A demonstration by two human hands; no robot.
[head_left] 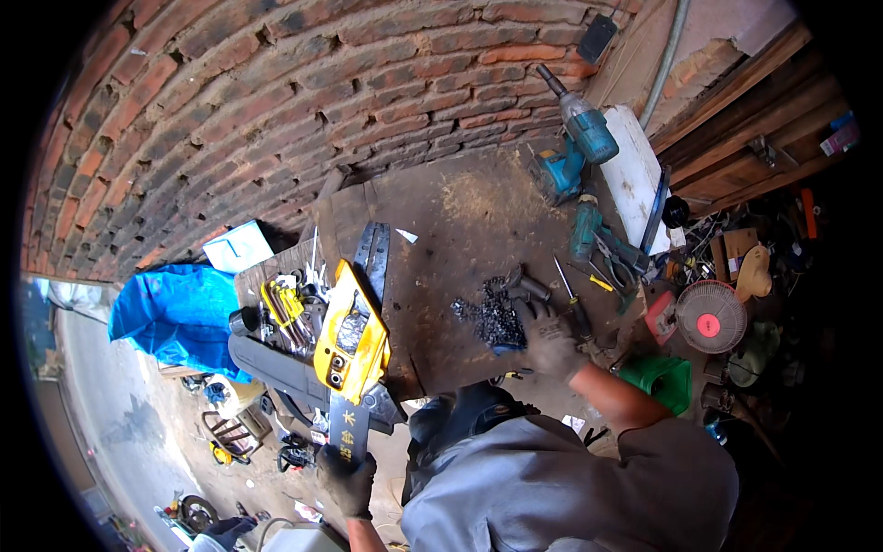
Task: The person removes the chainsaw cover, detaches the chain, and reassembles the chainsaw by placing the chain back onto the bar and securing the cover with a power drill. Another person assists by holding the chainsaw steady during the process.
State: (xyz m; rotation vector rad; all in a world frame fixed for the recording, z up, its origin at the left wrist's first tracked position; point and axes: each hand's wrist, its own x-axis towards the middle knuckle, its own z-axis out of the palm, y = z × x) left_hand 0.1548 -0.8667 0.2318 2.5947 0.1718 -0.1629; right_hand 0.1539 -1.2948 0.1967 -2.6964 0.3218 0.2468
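My left hand [348, 480], in a dark glove, is closed around the lower end of a chainsaw guide bar [349, 428], a flat grey plate with yellow marks. The bar's upper part lies beneath a yellow chainsaw cover [368, 345] at the bench's left edge. A second, dark bar [372, 253] extends above the cover. My right hand [552, 345], in a grey glove, rests low over the bench, its fingers stretched toward a heap of dark saw chain [497, 317]. Beside those fingertips lies a black cylinder [533, 285]. Whether the fingers touch the chain is unclear.
Blue-green power tools [589, 138], a screwdriver [572, 293] and pliers [614, 267] lie on the bench's right side. Loose hand tools [290, 308] fill its left end, beside a blue tarp [179, 313]. A brick wall [322, 110] rises behind. A small fan [711, 317] and green container [662, 382] stand right.
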